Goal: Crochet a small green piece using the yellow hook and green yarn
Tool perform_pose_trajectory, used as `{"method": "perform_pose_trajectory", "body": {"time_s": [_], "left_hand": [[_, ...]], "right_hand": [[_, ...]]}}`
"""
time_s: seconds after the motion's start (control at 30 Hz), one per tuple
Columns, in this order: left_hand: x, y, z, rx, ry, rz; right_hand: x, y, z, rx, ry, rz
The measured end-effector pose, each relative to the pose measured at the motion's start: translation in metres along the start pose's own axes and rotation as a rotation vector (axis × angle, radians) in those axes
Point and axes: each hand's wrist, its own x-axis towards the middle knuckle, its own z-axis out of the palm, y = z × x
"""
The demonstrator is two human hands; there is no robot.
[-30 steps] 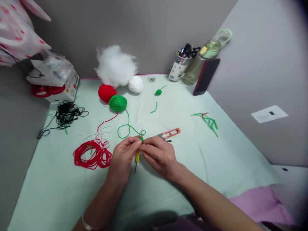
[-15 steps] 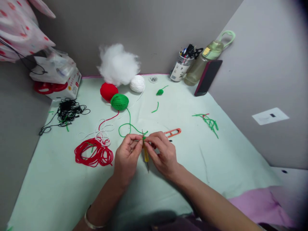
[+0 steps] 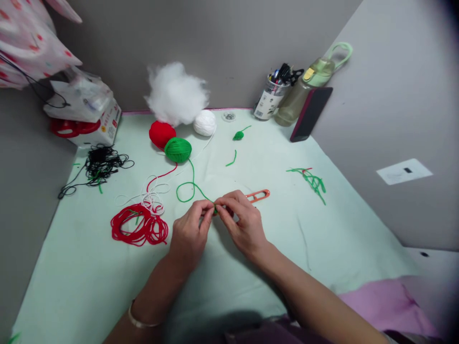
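My left hand [image 3: 190, 231] and my right hand [image 3: 245, 222] meet over the middle of the table, both closed in a pinch. Between their fingertips is a small bit of green yarn [image 3: 215, 209], mostly covered by the fingers. From there a green strand [image 3: 202, 192] loops back to the green yarn ball [image 3: 178, 150]. The yellow-handled hook seen earlier is hidden now. Just behind my right hand lies an orange thread snipper [image 3: 261, 195], partly covered by that hand.
Red yarn [image 3: 120, 229] lies coiled at left, near tangled black yarn [image 3: 101, 165]. White stuffing [image 3: 176, 93] rises behind the red ball [image 3: 161, 135] and white ball [image 3: 204, 123]. A small green piece [image 3: 238, 136], green scraps [image 3: 313, 181], a pen cup [image 3: 267, 101], bottle [image 3: 289, 106] and phone [image 3: 311, 114] are right.
The yellow-handled hook that pointed down between my hands has gone out of sight. My fingertips have drawn together over the green yarn, and the strand to the ball runs straighter near them.
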Motion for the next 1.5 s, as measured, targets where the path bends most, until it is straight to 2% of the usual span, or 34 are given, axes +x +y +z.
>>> {"method": "perform_pose_trajectory", "body": {"time_s": [0.2,0.37,0.47,0.67,0.8,0.93,1.03,1.1,1.17,1.27,1.37,1.43,1.5], "left_hand": [[0.001,-0.005,0.000,0.058,-0.015,0.032],[0.002,-0.005,-0.001,0.046,-0.017,0.002],[0.002,-0.002,-0.001,-0.009,-0.026,-0.039],[0.002,0.004,0.007,-0.230,-0.075,-0.155],[0.002,0.005,0.011,-0.398,-0.132,-0.227],[0.002,0.004,0.010,-0.483,-0.137,-0.247],[0.004,0.000,0.008,-0.489,-0.121,-0.242],[0.005,-0.002,0.007,-0.472,-0.114,-0.232],[0.006,-0.003,0.007,-0.464,-0.110,-0.231],[0.006,-0.004,0.006,-0.496,-0.120,-0.270],[0.006,-0.003,0.003,-0.556,-0.153,-0.335],[0.006,-0.001,0.001,-0.590,-0.175,-0.372],[0.007,0.002,-0.001,-0.613,-0.183,-0.393]], "right_hand": [[0.003,0.005,-0.004,0.050,-0.102,0.067],[0.005,0.007,-0.010,0.043,-0.181,0.005],[0.006,0.006,-0.013,0.062,-0.163,0.009],[0.008,0.004,-0.012,0.235,-0.124,0.170],[0.012,0.004,-0.011,0.457,-0.089,0.380],[0.018,0.000,-0.014,0.693,-0.096,0.611],[0.021,-0.002,-0.020,0.733,-0.045,0.658],[0.019,-0.004,-0.022,0.692,-0.018,0.620],[0.016,-0.006,-0.022,0.604,-0.007,0.512],[0.008,-0.009,-0.017,0.355,0.024,0.160],[0.001,-0.009,-0.012,0.053,-0.002,-0.232],[-0.001,-0.007,-0.010,-0.129,-0.014,-0.399],[-0.001,-0.005,-0.010,-0.232,-0.017,-0.469]]}}
